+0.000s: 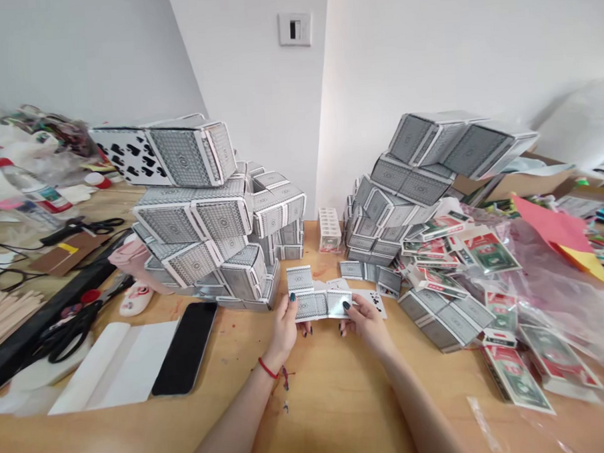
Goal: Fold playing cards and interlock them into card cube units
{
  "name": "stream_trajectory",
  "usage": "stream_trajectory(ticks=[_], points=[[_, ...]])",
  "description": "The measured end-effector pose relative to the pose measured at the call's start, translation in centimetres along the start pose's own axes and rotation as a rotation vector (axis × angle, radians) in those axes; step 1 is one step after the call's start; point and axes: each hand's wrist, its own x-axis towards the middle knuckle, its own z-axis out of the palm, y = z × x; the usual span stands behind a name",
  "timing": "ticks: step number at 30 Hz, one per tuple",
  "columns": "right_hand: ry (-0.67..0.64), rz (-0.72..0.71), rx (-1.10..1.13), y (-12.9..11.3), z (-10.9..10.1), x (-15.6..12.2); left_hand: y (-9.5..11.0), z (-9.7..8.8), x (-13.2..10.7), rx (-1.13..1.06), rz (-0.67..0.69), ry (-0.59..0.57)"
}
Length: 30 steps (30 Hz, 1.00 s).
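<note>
My left hand (286,324) and my right hand (365,318) both grip a flat row of grey-backed playing cards (321,304) just above the wooden table (333,385). Thumbs lie on top of the cards and fingers curl beneath. A single grey card (299,278) stands just behind the held row. A tall stack of boxes made of playing cards (201,211) rises to the left of my hands. A second such stack (420,174) rises to the right.
A black phone (186,347) and white sheets (115,365) lie left of my hands. Scissors (66,330) and wooden sticks (10,309) are at far left. Red-and-green card packs (488,252) and plastic wrap (555,289) cover the right side. The wall stands close behind.
</note>
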Motion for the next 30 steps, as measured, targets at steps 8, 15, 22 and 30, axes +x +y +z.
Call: stream_trajectory(ticks=[8,15,22,30], points=[[-0.026,0.001,0.046,0.29,-0.09,-0.42,0.37,-0.12,0.12,0.029,0.01,0.045],[-0.028,-0.011,0.067,0.26,-0.17,-0.46,0.36,-0.16,0.24,0.029,0.02,0.064],[-0.035,-0.044,0.08,0.64,-0.19,-0.39,0.36,-0.22,0.23,0.06,0.047,0.062],[-0.031,-0.071,0.08,0.38,0.11,-0.56,0.26,-0.15,0.31,0.055,0.057,0.056]])
